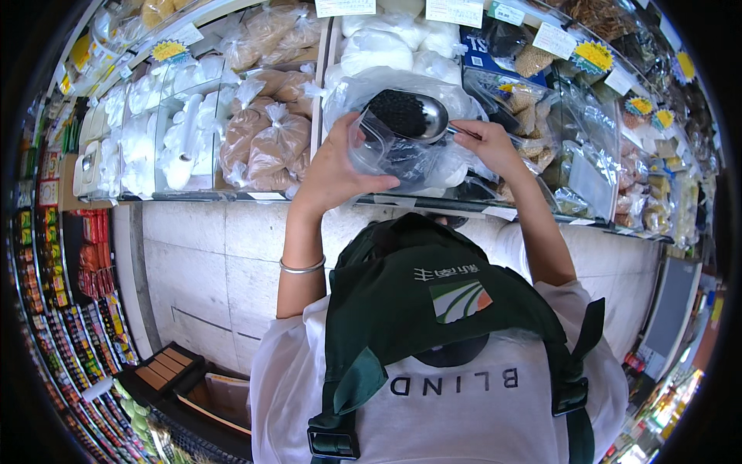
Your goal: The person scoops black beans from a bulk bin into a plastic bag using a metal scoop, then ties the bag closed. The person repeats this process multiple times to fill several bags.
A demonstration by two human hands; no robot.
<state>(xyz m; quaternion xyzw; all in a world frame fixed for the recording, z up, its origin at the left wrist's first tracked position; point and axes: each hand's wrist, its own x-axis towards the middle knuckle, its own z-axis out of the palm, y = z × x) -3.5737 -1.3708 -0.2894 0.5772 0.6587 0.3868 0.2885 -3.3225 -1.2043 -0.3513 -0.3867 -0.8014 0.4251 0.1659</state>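
Observation:
My right hand (487, 145) grips the handle of a metal scoop (436, 118) whose bowl is heaped with small black grains (400, 111), perhaps beans or seeds. The bowl lies at the mouth of a clear plastic bag (371, 145), and my left hand (342, 168) holds that bag on its left side, thumb low and fingers partly hidden behind the film. Under and around them spreads a larger clear plastic bag (472, 101) with dark contents. It rests by knotted bags of white powder or grains (377, 51).
Knotted bags of brown powder (278, 139) fill the compartment to the left. Bags of peanuts or beans (530, 116) lie to the right. The display's front rail (232, 196) runs below my hands. Packed shelves (64, 301) stand far left, near a dark slatted stand (168, 368).

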